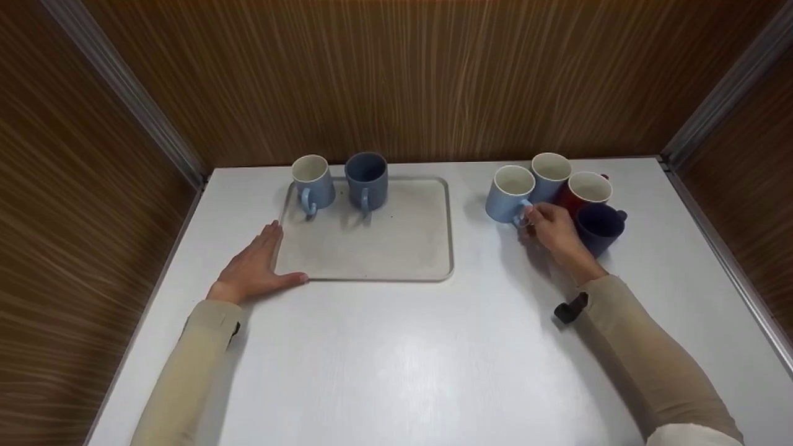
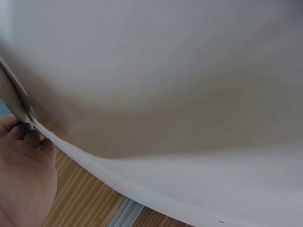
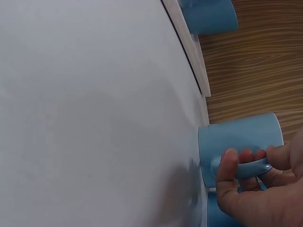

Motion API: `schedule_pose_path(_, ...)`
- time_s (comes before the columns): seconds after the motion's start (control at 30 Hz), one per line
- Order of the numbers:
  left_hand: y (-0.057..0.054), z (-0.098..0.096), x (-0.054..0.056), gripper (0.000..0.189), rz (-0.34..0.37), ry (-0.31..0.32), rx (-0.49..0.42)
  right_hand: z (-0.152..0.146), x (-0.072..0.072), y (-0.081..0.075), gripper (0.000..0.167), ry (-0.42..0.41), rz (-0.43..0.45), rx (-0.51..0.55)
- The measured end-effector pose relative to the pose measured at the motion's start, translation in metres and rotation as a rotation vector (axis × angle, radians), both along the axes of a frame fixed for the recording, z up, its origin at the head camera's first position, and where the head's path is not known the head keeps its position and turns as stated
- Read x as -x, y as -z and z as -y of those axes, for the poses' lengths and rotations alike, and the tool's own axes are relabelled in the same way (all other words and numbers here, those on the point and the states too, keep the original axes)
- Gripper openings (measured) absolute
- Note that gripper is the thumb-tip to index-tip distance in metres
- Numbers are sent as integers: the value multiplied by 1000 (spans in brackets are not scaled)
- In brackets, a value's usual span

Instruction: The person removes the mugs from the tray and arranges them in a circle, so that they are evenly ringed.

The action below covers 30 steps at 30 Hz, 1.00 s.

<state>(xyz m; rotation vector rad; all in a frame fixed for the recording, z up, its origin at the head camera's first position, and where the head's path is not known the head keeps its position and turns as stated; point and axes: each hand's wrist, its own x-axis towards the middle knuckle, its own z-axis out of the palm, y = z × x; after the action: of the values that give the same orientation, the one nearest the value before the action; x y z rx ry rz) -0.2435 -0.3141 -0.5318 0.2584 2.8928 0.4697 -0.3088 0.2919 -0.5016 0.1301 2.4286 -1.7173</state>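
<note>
A light blue mug [image 1: 505, 201] with a cream inside stands upright on the table, right of the tray. My right hand [image 1: 556, 234] holds its handle between thumb and curled fingers, as the right wrist view [image 3: 258, 189] also shows. On the beige tray [image 1: 396, 248] a light blue mug [image 1: 318, 191] and a grey-blue mug [image 1: 370, 189] stand at the back left, handles toward me. My left hand [image 1: 251, 269] lies spread at the tray's front left corner, thumb along the front edge, fingers along the left edge.
Close behind and beside the held mug stand another light blue mug [image 1: 546, 183], a red mug [image 1: 573, 199] and a dark navy mug [image 1: 596, 232]. The white table [image 1: 396, 365] meets a wood-grain back wall [image 1: 396, 80], with similar panels on both sides.
</note>
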Motion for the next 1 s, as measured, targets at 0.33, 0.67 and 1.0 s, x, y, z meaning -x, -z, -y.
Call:
schedule_pose_path(0.33, 2, 0, -2, 137, -3, -1, -6, 9, -2, -5, 31, 55, -327, -475)
schedule_pose_path(0.67, 1, 1, -2, 136, -9, 6, -2, 16, -3, -19, 16, 60, -528, -749)
schedule_pose_path(1.0, 2, 0, 0, 136, -10, 4, 2, 8, -1, -26, 17, 36, -542, -838)
